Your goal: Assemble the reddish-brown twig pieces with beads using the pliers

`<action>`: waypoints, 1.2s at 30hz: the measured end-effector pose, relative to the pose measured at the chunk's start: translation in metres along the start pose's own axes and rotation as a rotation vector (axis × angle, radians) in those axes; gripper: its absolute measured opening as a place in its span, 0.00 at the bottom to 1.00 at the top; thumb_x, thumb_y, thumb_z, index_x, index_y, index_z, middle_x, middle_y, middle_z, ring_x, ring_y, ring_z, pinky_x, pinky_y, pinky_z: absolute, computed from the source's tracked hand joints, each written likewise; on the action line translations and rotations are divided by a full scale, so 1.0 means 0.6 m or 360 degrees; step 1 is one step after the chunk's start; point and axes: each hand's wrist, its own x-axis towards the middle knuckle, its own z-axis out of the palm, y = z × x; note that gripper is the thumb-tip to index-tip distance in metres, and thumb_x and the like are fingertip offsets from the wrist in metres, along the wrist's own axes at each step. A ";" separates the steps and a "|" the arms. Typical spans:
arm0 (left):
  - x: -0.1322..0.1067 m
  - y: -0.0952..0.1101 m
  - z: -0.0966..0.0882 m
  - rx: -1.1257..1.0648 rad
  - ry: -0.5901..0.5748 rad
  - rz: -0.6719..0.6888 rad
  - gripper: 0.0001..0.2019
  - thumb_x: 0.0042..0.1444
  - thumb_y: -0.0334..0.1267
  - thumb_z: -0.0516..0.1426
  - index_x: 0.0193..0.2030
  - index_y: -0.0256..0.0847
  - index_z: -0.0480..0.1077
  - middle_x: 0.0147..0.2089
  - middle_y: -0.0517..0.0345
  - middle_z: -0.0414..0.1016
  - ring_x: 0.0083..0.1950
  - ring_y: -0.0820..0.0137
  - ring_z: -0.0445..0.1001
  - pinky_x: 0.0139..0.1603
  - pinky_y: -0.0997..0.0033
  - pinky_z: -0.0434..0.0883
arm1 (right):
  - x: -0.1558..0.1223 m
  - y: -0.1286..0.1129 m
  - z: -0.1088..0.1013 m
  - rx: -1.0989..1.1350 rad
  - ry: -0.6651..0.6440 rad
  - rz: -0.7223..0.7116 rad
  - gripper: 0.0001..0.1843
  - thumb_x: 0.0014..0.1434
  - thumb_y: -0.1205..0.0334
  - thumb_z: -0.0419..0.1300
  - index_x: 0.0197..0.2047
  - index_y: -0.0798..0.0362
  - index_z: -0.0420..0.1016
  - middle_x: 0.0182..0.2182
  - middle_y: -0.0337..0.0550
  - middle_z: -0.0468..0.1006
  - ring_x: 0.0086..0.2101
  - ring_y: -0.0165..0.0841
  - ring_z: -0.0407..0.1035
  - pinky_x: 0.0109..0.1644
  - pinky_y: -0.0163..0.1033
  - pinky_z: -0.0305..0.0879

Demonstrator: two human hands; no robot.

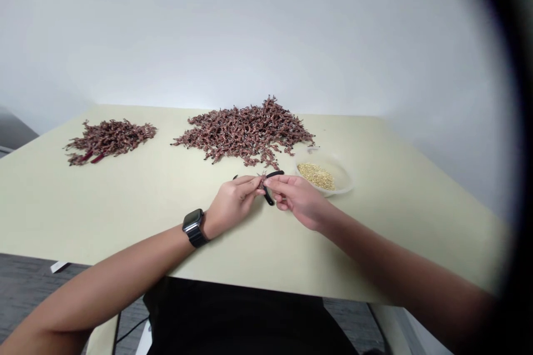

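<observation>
My left hand [232, 203] and my right hand [296, 199] meet over the middle of a pale green table [137, 199]. The left fingers pinch a small reddish-brown dried sprig [262, 180]. My right fingers close on a small black-handled tool [268, 195], probably snips, with its two handles spread to either side. Their fingertips nearly touch, and the tool's tips are hidden behind the fingers. A large heap of similar sprigs [245, 133] lies just beyond my hands, its nearest bits close to the tool.
A smaller heap of sprigs [109, 140] lies at the far left of the table. A clear plastic bowl [322, 172] holding pale yellow seeds [316, 176] stands just right of my hands. A black watch [194, 227] sits on my left wrist. The table's near edge runs below my forearms.
</observation>
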 end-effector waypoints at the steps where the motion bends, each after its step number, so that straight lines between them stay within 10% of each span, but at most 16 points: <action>1: 0.001 0.000 0.000 -0.0056 0.0007 -0.0037 0.11 0.68 0.34 0.57 0.54 0.38 0.79 0.52 0.46 0.82 0.50 0.65 0.81 0.51 0.66 0.77 | 0.000 -0.001 -0.001 0.0014 -0.0010 -0.0004 0.16 0.59 0.50 0.69 0.35 0.55 0.77 0.23 0.34 0.64 0.23 0.24 0.55 0.25 0.32 0.51; 36: 0.008 0.024 -0.006 -0.0502 -0.0110 -0.0469 0.12 0.65 0.45 0.61 0.45 0.38 0.81 0.43 0.52 0.84 0.42 0.66 0.79 0.46 0.71 0.73 | -0.011 0.012 0.004 -0.1317 0.0389 -0.0982 0.08 0.69 0.56 0.57 0.41 0.51 0.73 0.29 0.39 0.75 0.27 0.30 0.68 0.31 0.36 0.64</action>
